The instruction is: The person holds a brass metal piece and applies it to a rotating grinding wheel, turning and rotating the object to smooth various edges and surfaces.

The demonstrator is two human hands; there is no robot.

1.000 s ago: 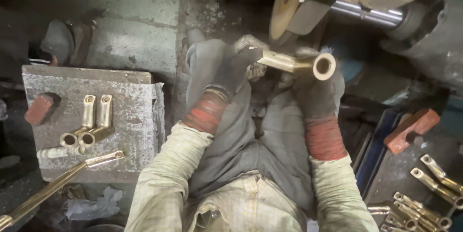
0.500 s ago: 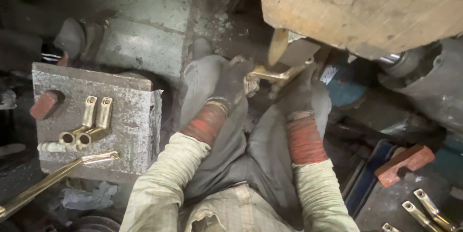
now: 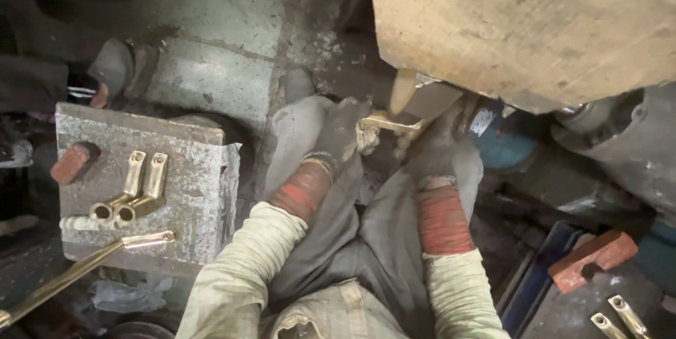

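Both hands are gloved in dark grey with red cuffs over pale sleeves; the left hand [image 3: 343,138] is closed around one end of a brass fitting [image 3: 389,123], fingers wrapped over a scrap of pale cloth at the grip; the right hand [image 3: 438,147] grips the other end of the same piece, though its fingers are partly hidden under the overhang and the exact hold cannot be made out; the brass fitting lies roughly level between the two hands, raised above the person's lap and set against the edge of a pale buffing wheel [image 3: 402,90]; the wheel sits just beneath a large, worn wooden cover [image 3: 521,22] that fills the upper right of the view. To the left, well apart from the hands, a grey metal block [image 3: 197,163] carries two finished brass fittings [image 3: 137,191] lying side by side, touching, with a pale unfinished one just beside them; a reddish brick piece [image 3: 72,162] rests on the block's upper left corner; a long brass rod [image 3: 77,272] crosses its lower edge. At lower right a second red brick [image 3: 593,259] lies near a dark blue tray edge [image 3: 539,275]; further brass pieces [image 3: 620,318] show at the bottom corner.
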